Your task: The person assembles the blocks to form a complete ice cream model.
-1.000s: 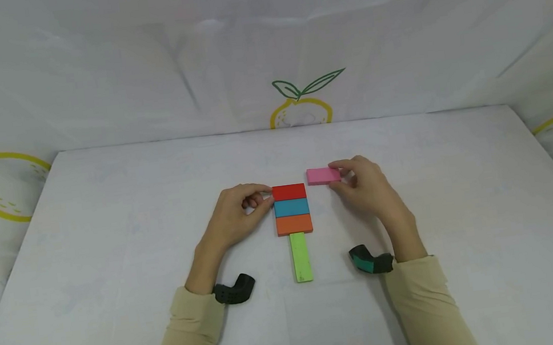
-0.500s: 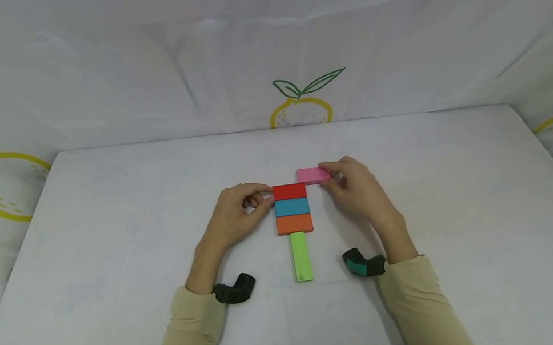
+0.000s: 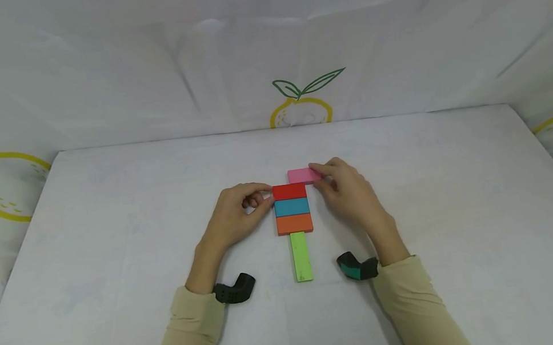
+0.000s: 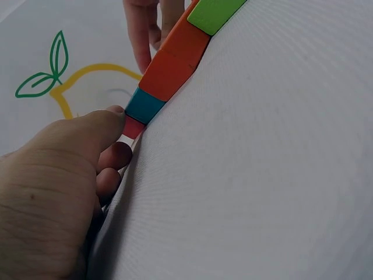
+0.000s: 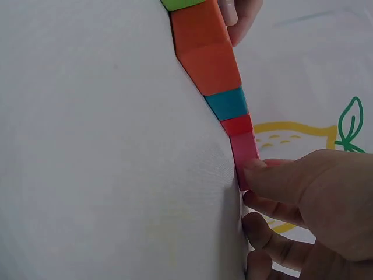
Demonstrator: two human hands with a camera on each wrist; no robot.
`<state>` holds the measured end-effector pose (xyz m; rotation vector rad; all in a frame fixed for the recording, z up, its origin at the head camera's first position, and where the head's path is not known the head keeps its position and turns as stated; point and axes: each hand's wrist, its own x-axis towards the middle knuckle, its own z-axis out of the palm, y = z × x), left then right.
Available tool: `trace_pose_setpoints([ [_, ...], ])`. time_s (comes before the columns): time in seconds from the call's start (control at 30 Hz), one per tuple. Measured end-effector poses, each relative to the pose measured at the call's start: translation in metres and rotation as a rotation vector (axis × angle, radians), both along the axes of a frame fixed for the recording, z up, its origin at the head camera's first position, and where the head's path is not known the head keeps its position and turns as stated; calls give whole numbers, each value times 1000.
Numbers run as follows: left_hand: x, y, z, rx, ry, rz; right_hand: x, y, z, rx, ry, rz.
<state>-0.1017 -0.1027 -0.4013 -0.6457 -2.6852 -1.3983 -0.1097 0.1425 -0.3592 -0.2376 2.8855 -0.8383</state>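
Observation:
Red (image 3: 289,192), blue (image 3: 292,207) and orange (image 3: 294,225) blocks lie flat in a row, long sides touching. Below the orange one a light green block (image 3: 301,257) stands lengthwise like a stem. At the red block's left end, my left hand (image 3: 236,212) holds it between thumb and index fingertip. My right hand (image 3: 346,190) pinches the right end of a pink block (image 3: 300,176), which lies along the far side of the red one, shifted to the right. In the right wrist view, the thumb covers part of the pink block (image 5: 243,153).
A white cloth covers the table (image 3: 108,233). Behind it hangs a white backdrop with lemon drawings (image 3: 300,113). Dark devices sit at the left wrist (image 3: 235,290) and the right wrist (image 3: 357,266).
My right hand has moved left with the pink block, from right of the row to behind the red block's right part. The left hand and the other blocks have stayed put.

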Motion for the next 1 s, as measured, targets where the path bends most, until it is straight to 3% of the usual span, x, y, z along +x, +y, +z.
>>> trace_pose_setpoints([
  [0.43, 0, 1, 1, -16, -18, 3, 1, 15, 3, -74, 16, -32],
  [1.0, 0, 0, 0, -19, -3, -2, -1, 7, -1, -41, 30, -16],
])
